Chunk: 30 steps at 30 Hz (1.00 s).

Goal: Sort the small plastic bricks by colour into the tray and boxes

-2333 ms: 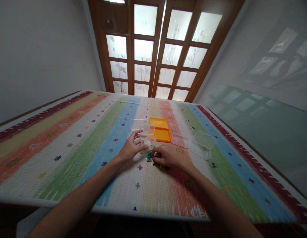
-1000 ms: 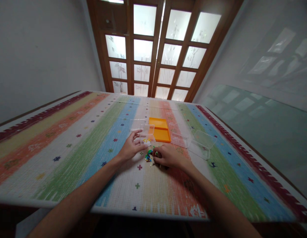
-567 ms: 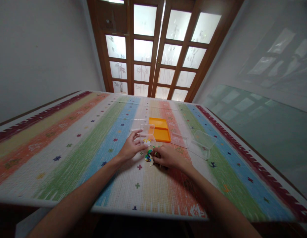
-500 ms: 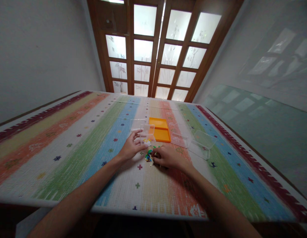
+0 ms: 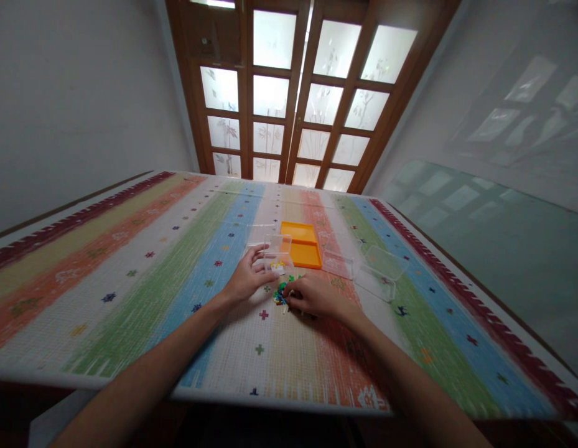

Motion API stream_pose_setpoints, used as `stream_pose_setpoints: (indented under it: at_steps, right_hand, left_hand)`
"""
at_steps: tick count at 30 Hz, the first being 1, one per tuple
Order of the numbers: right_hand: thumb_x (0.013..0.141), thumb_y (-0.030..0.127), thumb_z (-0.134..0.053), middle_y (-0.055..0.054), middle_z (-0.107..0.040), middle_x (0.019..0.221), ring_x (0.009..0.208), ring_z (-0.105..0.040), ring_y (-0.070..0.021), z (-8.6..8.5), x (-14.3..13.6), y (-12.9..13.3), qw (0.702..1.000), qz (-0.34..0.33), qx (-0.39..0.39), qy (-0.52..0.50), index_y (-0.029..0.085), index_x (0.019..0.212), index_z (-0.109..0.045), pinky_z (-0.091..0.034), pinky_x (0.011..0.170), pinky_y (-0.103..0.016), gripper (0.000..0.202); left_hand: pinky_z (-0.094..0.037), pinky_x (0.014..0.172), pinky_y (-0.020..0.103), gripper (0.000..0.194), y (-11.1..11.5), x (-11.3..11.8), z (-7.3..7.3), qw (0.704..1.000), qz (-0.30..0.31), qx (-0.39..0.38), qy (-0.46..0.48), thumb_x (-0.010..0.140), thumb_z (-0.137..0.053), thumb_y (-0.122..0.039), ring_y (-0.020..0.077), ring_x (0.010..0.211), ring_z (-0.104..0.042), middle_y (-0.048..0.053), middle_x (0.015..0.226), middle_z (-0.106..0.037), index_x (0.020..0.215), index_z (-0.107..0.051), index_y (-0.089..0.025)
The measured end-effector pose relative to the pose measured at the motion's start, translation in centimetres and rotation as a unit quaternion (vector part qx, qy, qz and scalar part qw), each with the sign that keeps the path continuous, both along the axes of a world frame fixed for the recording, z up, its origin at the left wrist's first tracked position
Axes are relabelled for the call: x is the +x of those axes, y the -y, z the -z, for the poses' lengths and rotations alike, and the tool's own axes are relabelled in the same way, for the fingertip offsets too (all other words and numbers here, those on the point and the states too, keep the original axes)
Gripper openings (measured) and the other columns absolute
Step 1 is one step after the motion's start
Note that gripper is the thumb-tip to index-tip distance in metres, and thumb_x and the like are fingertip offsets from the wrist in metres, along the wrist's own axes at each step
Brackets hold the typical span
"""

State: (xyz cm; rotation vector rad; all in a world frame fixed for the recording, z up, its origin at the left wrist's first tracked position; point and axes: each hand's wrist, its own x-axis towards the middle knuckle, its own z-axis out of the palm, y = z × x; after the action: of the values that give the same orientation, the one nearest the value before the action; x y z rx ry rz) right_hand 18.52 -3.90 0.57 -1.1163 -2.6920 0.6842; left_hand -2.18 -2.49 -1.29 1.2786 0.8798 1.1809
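A see-through box [image 5: 289, 264] is held loosely at its left side by the left hand [image 5: 246, 275], with the thumb in front and the fingers behind. Yellow bits [image 5: 278, 265] can be seen inside it. Nearer the table's front edge, a small pile of coloured bits [image 5: 279, 295] lies on the striped cloth [image 5: 237, 354]. The pile is met at its right side by the right hand [image 5: 314, 295], with thumb and finger bent together. It cannot be told if a bit is pinched there, as the fingertips are partly hidden and the bits are tiny.

Some things could go wrong. Bits could be knocked away by the right hand, since it is so low and close. The green bits [image 5: 291, 277] just past it could be brushed aside and lost among the cloth's printed shapes. The box could be tipped by a hard push from the left thumb, and the yellow bits could be spilled. The orange box [image 5: 305, 254] could be bumped too.
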Motion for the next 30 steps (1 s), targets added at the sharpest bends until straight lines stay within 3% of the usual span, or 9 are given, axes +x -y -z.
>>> stream_pose_setpoints:
  at_steps: [8,13,18,23,30]
  right_hand:
    - [0.086,0.014,-0.058,-0.002,-0.070,0.073,0.061,-0.055,-0.0105,-0.4,0.3,0.1,1.000,-0.010,0.023,0.014,0.018,0.093,-0.076,-0.037,0.062,-0.020,0.020]
    - [0.083,0.017,-0.061,0.003,-0.060,0.061,0.054,-0.049,-0.0080,-2.6,0.9,0.1,0.999,0.022,0.007,-0.048,0.016,0.090,-0.075,-0.033,0.056,-0.019,0.016]
    - [0.081,0.017,-0.061,0.005,-0.052,0.056,0.050,-0.043,-0.0067,-4.8,0.6,-0.9,0.991,0.093,0.068,-0.076,0.013,0.085,-0.074,-0.030,0.056,-0.019,0.014]
    - [0.080,0.019,-0.063,0.001,-0.061,0.060,0.054,-0.047,-0.0088,-5.6,-0.3,-2.5,0.984,0.129,0.126,0.000,0.016,0.084,-0.077,-0.030,0.058,-0.022,0.014]
    - [0.084,0.023,-0.061,-0.008,-0.074,0.081,0.070,-0.062,-0.0168,-5.1,-1.3,-3.2,0.971,0.148,0.153,0.110,0.018,0.094,-0.080,-0.036,0.062,-0.025,0.022]
  left_hand:
    - [-0.052,0.099,0.042,0.072,-0.1,-0.1,0.2,1.000,-0.001,-0.001,0.002,0.066,-0.083,-0.020,0.0219,0.108,-0.066,0.013,0.127,-0.057,0.128,-0.048,-0.019]
    - [-0.051,0.100,0.043,0.071,0.1,0.0,0.0,1.000,-0.007,-0.006,0.013,0.064,-0.084,-0.018,0.0234,0.114,-0.063,0.013,0.129,-0.056,0.126,-0.050,-0.019]
    - [-0.054,0.098,0.046,0.069,0.4,0.2,-0.4,1.000,0.006,-0.005,0.021,0.063,-0.084,-0.016,0.0235,0.108,-0.066,0.012,0.128,-0.057,0.125,-0.053,-0.021]
    - [-0.055,0.098,0.048,0.071,0.4,0.3,-0.2,1.000,0.015,-0.014,0.020,0.061,-0.085,-0.015,0.0247,0.106,-0.068,0.012,0.127,-0.059,0.124,-0.053,-0.023]
    - [-0.054,0.099,0.047,0.070,0.4,0.4,0.1,0.999,0.019,-0.013,0.022,0.061,-0.086,-0.016,0.0238,0.106,-0.067,0.012,0.128,-0.057,0.123,-0.054,-0.022]
